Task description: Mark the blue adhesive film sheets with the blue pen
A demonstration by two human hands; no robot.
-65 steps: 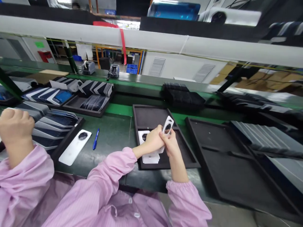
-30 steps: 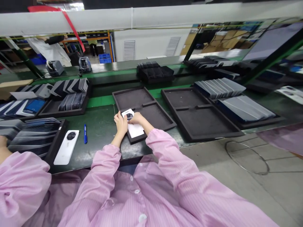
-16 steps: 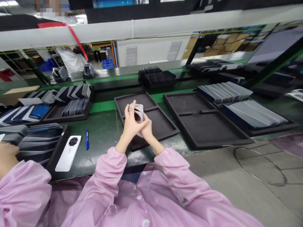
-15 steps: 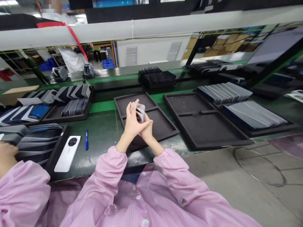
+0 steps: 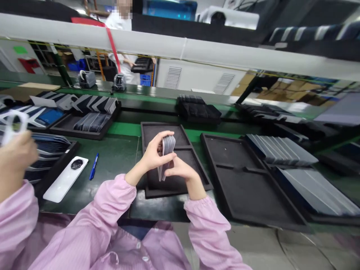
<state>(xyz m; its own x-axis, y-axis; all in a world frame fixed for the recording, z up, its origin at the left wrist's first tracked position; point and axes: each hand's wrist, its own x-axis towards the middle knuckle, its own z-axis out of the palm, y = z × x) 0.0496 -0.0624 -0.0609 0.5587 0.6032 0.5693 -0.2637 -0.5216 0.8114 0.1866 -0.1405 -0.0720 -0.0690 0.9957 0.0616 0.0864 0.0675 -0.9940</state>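
Between my hands a stack of thin panels with rounded corners, probably phone back panels, stands upright with its pale edges towards me. My left hand grips it from the left, fingers over the top and thumb across the near edges. At the stack's lower right, my right hand is closed round it with thumb and fingers; some fingertips are hidden. Below both hands lies a black two-compartment tray. At the left edge a co-worker's hand holds up a white phone back panel with a round camera opening.
Another black tray lies to the right, beside trays of grey panels. A white phone-like panel and a blue pen lie left, near filled trays. Tape dispensers stand behind. A person in white stands beyond the bench.
The stack has turned more upright, showing its many edges, and my right hand has shifted to its lower right. The co-worker's hand has risen with a white panel. My view has shifted.
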